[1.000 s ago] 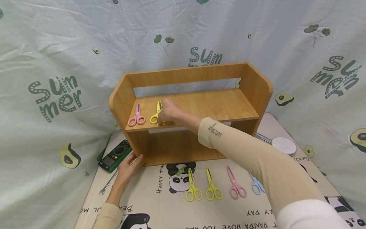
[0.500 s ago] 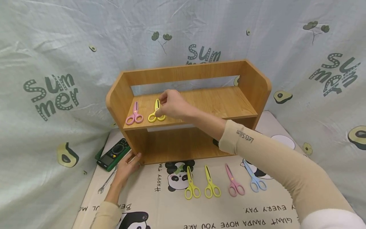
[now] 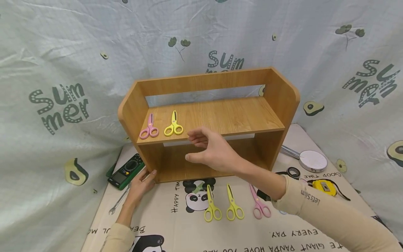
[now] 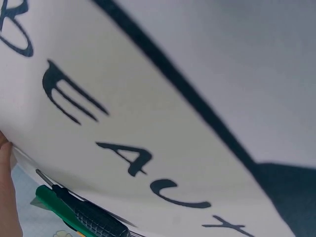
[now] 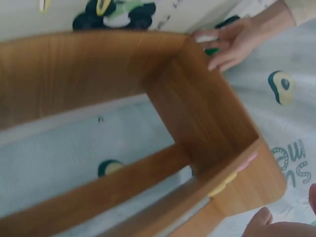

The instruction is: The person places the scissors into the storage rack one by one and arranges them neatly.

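A wooden shelf point(image 3: 220, 119) stands on a worktop covered by a panda-print mat point(image 3: 176, 224), with a patterned cloth point(image 3: 63, 52) hanging behind it. On the shelf's upper board, near its left wall, lie a pink pair of scissors point(image 3: 149, 127) and, just to the right of it, a yellow pair of scissors point(image 3: 173, 125); the two are close but apart, handles toward the front edge. The lower compartment of the shelf shows nothing in it.

The right hand point(image 3: 212, 148) hovers in front of the shelf's front edge, to the right of the yellow pair, fingers loosely spread and holding nothing. The left hand point(image 3: 140, 185) rests against the shelf's lower left corner, fingers straight.

In front of the shelf, on the mat, lie three more scissors point(image 3: 233, 204) in a row: two yellow and one pink. Left of the shelf sits a green meter point(image 3: 126, 171) with a wrench point(image 3: 118, 202) beside it; to the shelf's right are a round white mirror point(image 3: 311, 160) and a yellow tape measure point(image 3: 324, 186).
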A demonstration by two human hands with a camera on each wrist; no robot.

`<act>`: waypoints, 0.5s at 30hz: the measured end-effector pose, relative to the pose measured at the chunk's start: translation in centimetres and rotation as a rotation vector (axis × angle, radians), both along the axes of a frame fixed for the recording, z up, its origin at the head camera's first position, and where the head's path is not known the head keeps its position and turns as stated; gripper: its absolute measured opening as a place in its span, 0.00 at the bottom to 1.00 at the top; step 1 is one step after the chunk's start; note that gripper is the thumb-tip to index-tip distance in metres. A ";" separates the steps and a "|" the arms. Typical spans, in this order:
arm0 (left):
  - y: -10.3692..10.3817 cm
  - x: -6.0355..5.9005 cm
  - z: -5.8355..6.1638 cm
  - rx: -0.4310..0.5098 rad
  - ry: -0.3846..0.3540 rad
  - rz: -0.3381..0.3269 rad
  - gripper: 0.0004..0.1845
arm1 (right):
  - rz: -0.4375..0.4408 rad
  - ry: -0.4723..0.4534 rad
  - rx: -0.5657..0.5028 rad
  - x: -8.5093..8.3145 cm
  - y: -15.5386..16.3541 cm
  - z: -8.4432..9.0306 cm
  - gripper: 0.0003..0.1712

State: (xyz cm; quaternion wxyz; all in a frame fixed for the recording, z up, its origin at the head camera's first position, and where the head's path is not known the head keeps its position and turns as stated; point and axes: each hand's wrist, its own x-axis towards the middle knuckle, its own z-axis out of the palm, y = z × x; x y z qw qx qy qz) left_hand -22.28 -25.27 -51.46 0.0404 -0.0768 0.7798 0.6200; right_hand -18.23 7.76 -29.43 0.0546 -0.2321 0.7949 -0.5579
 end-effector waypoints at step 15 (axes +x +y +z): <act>0.1 0.1 0.0 -0.011 -0.015 -0.005 0.39 | -0.101 -0.063 -0.004 3.4 3.4 -10.2 0.35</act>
